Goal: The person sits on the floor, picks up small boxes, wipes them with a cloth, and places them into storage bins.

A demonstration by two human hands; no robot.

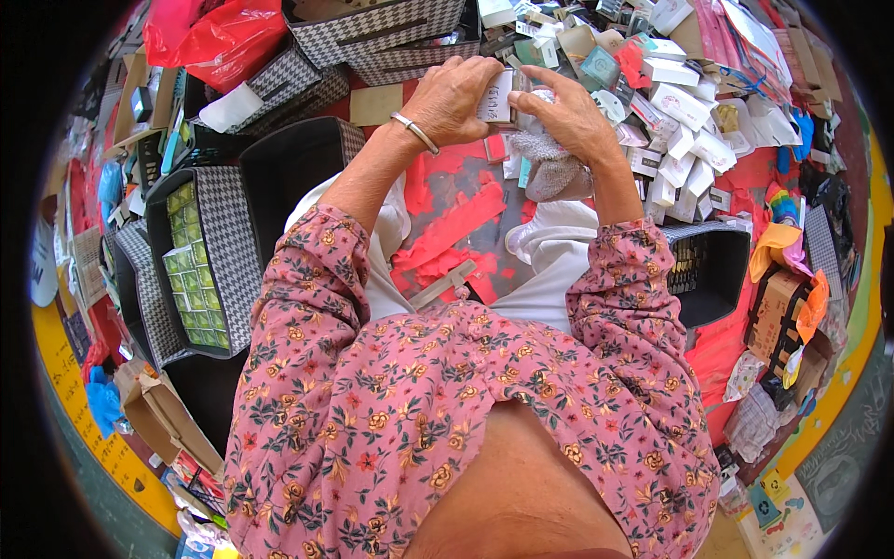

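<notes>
The left hand (453, 98) is curled shut around the left edge of a small white box (496, 96), fingers over its top, a metal bangle (415, 131) on the wrist. The right hand (565, 114) meets it from the 3 o'clock side, thumb and forefinger pinching the box's right edge, the other fingers closed on a grey cloth (551, 164) that hangs below the palm. The box sits between the two hands, at about 12 o'clock from the person's chest, held above the red floor (447, 228).

At 1 to 3 o'clock of the hands lies a heap of white boxes (678, 140), spreading toward the right rim. At 12 o'clock stands a houndstooth bin (391, 37), with a red bag (219, 37) at 10 o'clock. At 8 o'clock a black bin (298, 168) stands open, and just beyond it another houndstooth bin (237, 252) holds rows of green packets (193, 270). At 4 o'clock a black basket (712, 265) sits beside the right elbow. Both arms wear pink floral sleeves (307, 279).
</notes>
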